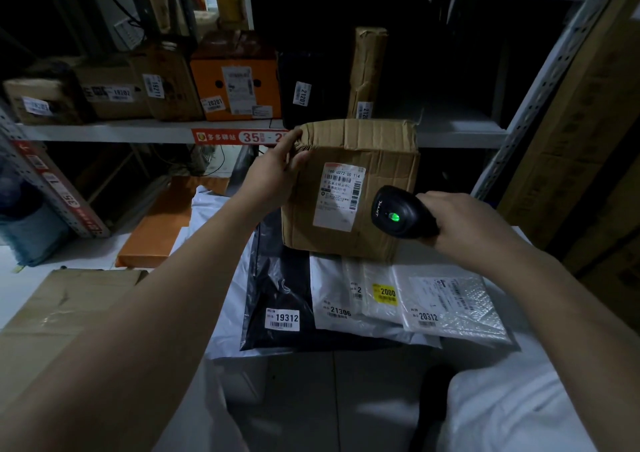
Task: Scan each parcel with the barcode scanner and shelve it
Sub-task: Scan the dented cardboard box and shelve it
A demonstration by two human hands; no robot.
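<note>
Brown taped cardboard parcel (349, 188) held up over plastic mailer pile (332, 299), near side of grey metal shelf (460, 136), white shipping label (339, 197) facing me. My left hand (277, 171) grips top left corner. My right hand (464, 219) wrapped round black handheld barcode scanner (398, 214), green light lit, nose by label's right edge. I'd steady parcel, square scanner onto barcode

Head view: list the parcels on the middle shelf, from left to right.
plain brown box → brown box marked 19202 → brown box marked 19211 → orange box marked 20201 → black parcel marked 21207 → tall brown parcel
</note>
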